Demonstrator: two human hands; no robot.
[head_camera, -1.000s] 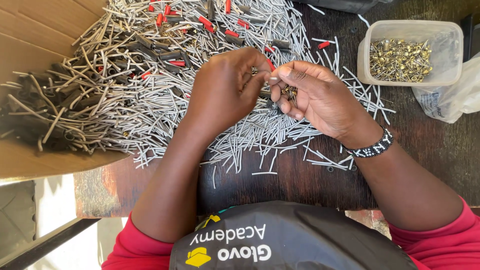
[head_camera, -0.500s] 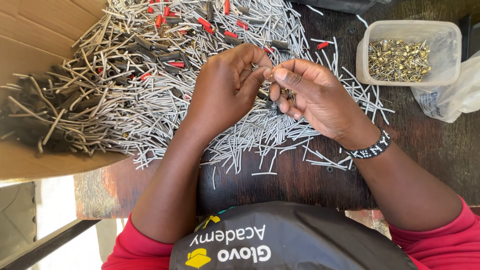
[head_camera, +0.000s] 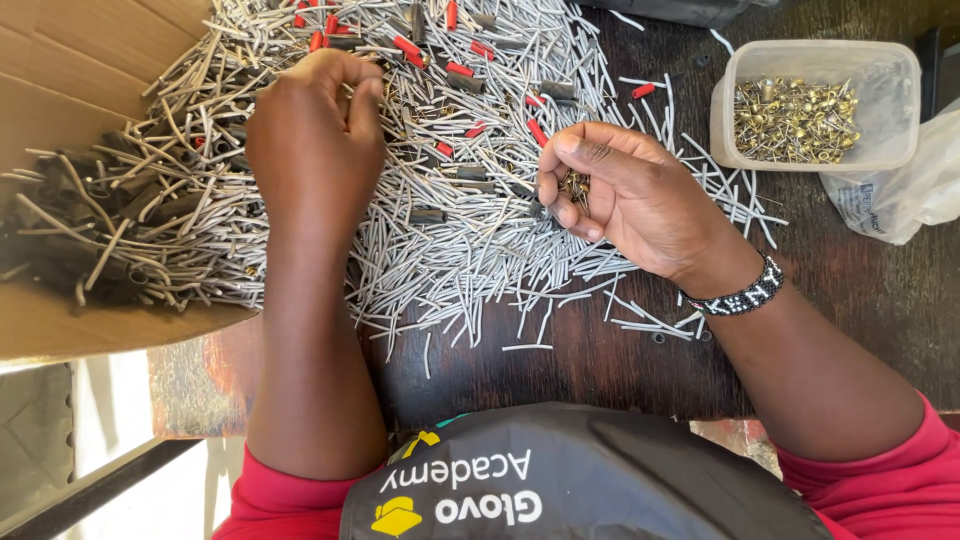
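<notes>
The left hand (head_camera: 315, 130) is pinching one grey tube (head_camera: 352, 95) from the far-left pile while the right hand (head_camera: 625, 195) is cupping small brass pins (head_camera: 576, 186), best kept curled so none spill.

Bright, even daylight, sharp throughout; soft shadows fall under the hands onto the tubes (head_camera: 480, 250), with overexposed glare lower left of them.
</notes>
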